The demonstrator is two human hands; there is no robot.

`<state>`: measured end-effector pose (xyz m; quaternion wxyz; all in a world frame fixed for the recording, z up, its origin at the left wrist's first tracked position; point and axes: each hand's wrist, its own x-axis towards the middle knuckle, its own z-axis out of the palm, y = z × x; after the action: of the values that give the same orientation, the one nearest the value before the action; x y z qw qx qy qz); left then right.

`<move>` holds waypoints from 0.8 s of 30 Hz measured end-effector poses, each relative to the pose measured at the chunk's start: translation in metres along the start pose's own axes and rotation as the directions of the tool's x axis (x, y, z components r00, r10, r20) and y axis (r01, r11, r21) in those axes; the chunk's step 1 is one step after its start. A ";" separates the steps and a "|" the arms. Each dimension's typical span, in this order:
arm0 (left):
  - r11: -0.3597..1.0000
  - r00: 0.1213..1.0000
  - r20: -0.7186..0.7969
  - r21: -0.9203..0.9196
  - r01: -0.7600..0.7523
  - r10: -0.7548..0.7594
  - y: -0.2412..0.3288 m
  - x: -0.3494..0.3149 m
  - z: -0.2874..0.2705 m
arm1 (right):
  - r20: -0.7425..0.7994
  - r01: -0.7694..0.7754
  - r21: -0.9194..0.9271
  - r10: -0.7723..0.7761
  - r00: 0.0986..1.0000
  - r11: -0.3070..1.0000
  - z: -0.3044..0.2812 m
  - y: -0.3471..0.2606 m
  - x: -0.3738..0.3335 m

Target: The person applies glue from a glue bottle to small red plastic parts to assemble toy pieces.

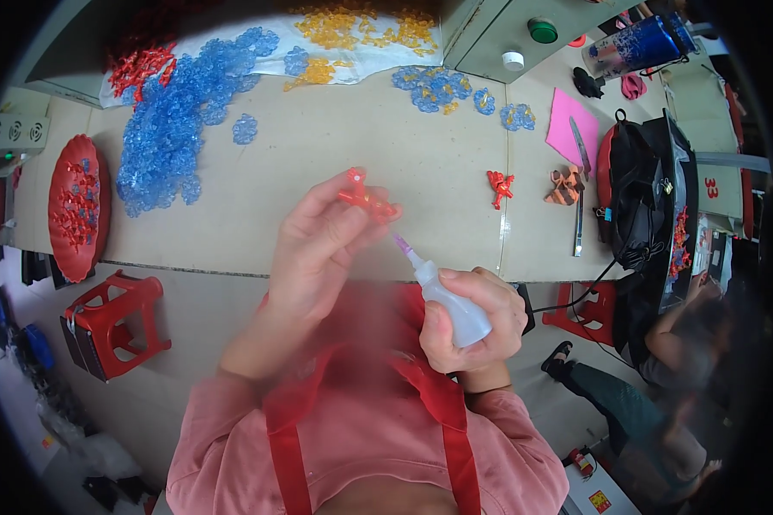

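Note:
My left hand point(313, 245) pinches a small red plastic figure point(368, 202) between thumb and fingers, above the table's near edge. My right hand point(500, 313) is wrapped round a white translucent squeeze bottle point(462, 321). The bottle tilts up to the left, and its thin purple-based tip point(401, 243) points at the lower end of the figure; I cannot tell whether they touch. Farther right, a second red figure point(500, 189) lies on the table. Beside it sits a small heap of orange-brown and dark pieces point(565, 184).
Clear blue plastic pieces point(159, 146) are piled at the left, with red pieces point(142, 69) and yellow pieces point(331, 26) behind. A red scalloped tray point(57, 206) stands far left. Tweezers point(579, 223) and a pink sheet point(567, 120) lie right, near a black bag point(640, 189). Another person sits at lower right.

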<state>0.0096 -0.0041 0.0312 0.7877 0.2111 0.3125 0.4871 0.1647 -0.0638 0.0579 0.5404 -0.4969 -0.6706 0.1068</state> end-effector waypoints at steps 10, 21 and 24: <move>1.000 1.000 0.027 0.015 -0.004 0.003 0.001 0.000 0.001 | 0.032 -0.027 -0.014 0.027 0.999 1.000 -0.002 0.001 0.002; 0.994 0.997 -0.006 -0.077 0.071 -0.072 0.001 0.005 0.000 | -0.026 -0.007 -0.003 0.007 1.000 1.000 -0.005 0.003 0.000; 0.983 0.990 -0.005 -0.121 0.140 -0.142 0.001 0.006 0.000 | -0.057 0.010 -0.010 -0.011 0.998 1.000 -0.004 0.004 -0.001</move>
<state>0.0108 0.0014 0.0300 0.8294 0.1374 0.3022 0.4494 0.1704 -0.0640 0.0566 0.5573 -0.4988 -0.6582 0.0863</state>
